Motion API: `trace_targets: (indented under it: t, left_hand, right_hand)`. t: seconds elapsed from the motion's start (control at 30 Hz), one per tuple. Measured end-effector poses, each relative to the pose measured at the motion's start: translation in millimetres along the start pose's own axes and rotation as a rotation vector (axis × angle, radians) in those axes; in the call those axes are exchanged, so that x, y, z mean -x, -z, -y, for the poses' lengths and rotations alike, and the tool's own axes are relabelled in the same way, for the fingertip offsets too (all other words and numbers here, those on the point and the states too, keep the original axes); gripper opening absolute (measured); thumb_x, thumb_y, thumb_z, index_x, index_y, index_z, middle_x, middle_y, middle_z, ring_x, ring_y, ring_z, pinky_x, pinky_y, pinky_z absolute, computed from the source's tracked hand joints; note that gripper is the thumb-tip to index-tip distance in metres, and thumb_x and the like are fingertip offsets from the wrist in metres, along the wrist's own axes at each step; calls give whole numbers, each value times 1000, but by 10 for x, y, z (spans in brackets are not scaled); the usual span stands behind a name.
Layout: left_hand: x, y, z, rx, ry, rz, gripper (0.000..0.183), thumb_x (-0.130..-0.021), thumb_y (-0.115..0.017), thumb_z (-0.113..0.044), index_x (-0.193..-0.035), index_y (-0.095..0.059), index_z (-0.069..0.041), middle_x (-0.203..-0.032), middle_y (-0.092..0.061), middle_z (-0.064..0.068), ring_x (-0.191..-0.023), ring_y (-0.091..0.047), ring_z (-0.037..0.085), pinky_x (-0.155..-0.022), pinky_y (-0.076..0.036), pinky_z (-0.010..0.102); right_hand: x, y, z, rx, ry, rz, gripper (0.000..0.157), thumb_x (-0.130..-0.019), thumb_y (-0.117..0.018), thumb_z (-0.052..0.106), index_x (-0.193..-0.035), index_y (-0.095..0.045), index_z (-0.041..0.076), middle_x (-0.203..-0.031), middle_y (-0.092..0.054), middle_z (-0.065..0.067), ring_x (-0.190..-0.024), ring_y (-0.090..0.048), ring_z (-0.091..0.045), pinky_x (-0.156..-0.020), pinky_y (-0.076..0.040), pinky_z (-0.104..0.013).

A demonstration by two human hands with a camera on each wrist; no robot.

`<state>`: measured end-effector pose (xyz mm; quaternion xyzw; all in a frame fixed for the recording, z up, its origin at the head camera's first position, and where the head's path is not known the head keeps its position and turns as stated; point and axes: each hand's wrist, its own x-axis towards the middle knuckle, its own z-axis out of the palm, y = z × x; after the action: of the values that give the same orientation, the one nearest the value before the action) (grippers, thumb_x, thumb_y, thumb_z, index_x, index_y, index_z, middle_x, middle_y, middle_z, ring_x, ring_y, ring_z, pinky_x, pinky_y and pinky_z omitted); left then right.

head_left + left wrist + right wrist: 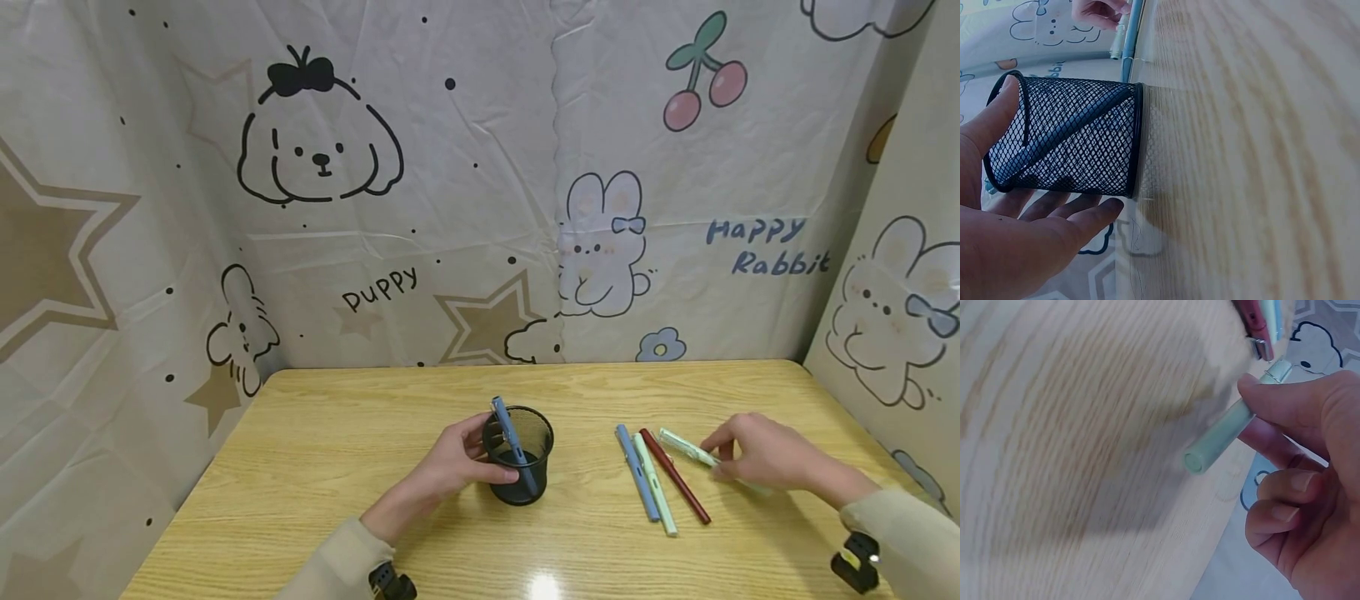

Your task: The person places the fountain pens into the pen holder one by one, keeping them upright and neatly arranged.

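Note:
My left hand (pixel 456 462) holds a black mesh pen cup (pixel 543 458) upright on the table. In the left wrist view, its thumb lies over the cup's rim and the fingers pass along the other side. A blue pen (pixel 508 429) leans inside the cup. Over on the right, my right hand (pixel 772 454) pinches a light green pen (pixel 1222 437) between thumb and fingers, just above the tabletop. To the left of that hand lie a dark red pen (pixel 675 477), another light green pen (pixel 654 483) and a second blue pen (pixel 636 475), side by side.
The wood-grain table (pixel 360 417) reaches back to a printed cloth backdrop (pixel 465 208) with cartoon animals and stars. More of this cloth hangs at the left and right sides. A band with a small dark device (pixel 857 562) is on the right wrist.

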<state>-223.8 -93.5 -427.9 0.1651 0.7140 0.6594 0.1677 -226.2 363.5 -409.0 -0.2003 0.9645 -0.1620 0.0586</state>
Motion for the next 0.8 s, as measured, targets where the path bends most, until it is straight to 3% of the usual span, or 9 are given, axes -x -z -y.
trace_targets:
  t: [0.47, 0.67, 0.8]
  left_hand:
    - [-2, 1, 8, -7, -6, -3, 95, -83, -90, -2, -162, -37, 0, -149, -57, 18, -141, -51, 40, -118, -40, 50]
    - [-6, 5, 8, 6, -9, 5, 91, -83, -89, -1, -161, -40, -1, -146, -60, 17, -139, -53, 38, -117, -42, 47]
    - [-12, 5, 10, 8, -7, 8, 89, -84, -89, -2, -160, -41, -1, -145, -61, 16, -138, -55, 36, -116, -44, 46]
  right_hand:
    - [73, 40, 226, -273, -5, -132, 30, -89, -85, 12, -114, -79, -2, -81, -65, 7, -64, -43, -8, -53, -35, -25]
    - [92, 38, 382, -328, 14, -210, 29, -89, -85, 11, -114, -78, -2, -83, -67, 5, -66, -46, -7, -53, -37, -24]
    - [87, 20, 488, -371, 35, -248, 28, -90, -84, 10, -114, -78, -4, -83, -67, 4, -59, -38, -5, -49, -32, -26]
